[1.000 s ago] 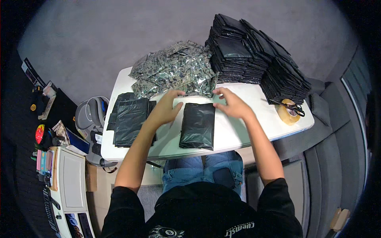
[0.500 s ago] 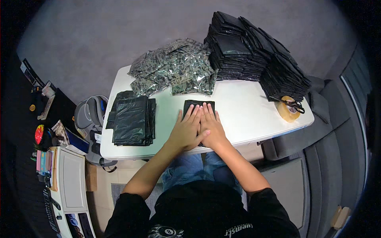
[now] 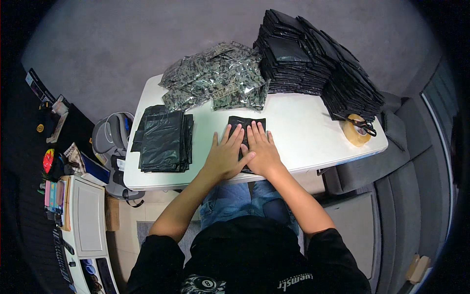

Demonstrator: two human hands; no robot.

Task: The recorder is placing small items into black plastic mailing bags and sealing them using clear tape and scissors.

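Note:
A black plastic packet (image 3: 240, 120) lies flat near the front edge of the white table (image 3: 210, 142). My left hand (image 3: 226, 153) rests palm down on its left side, fingers stretched toward its far end. Beside it my right hand (image 3: 262, 151) presses flat on the right side, fingers also extended. The two thumbs meet or nearly meet over the packet's middle, and a strip of it shows between the hands. To the left of my hands sits a low stack of black plastic bags (image 3: 161, 142).
Camouflage clothing in clear plastic (image 3: 215, 78) is heaped at the table's back. Tall piles of black packets (image 3: 293, 63) stand at the back right. A tape roll (image 3: 356, 132) with black scissors (image 3: 364, 126) lies at the right end. A grey sofa (image 3: 399, 196) adjoins that side.
My hands have moved slightly apart, showing more of the packet between them. The view has shifted a little, so the table's contents appear higher.

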